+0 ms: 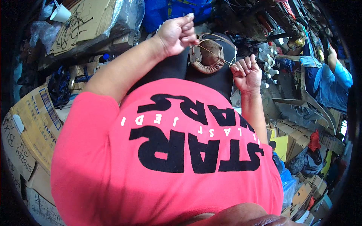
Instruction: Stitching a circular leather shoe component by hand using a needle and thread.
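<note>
A brown leather moccasin-style shoe upper (pixel 208 68) with a puckered, gathered toe rests on my lap between my thighs. Light tan thread (pixel 208 50) runs out from it to both sides. My left hand (pixel 178 34) is raised at the shoe's left, fingers curled in, with the thread passing at its fingertips. To the right of the shoe, my right hand (pixel 247 73) makes a fist around the other part of the thread. Whether a needle is in either hand is too small to tell. Neither hand touches the leather.
Flat cardboard (pixel 85 22) with black cords lies at the upper left, beside a white cup (pixel 60 13). Blue plastic bags (pixel 177 13) sit straight ahead. Several small white bottles (pixel 268 60) stand at the right, near another person in a blue shirt (pixel 332 88). Cardboard boxes (pixel 34 120) line the left.
</note>
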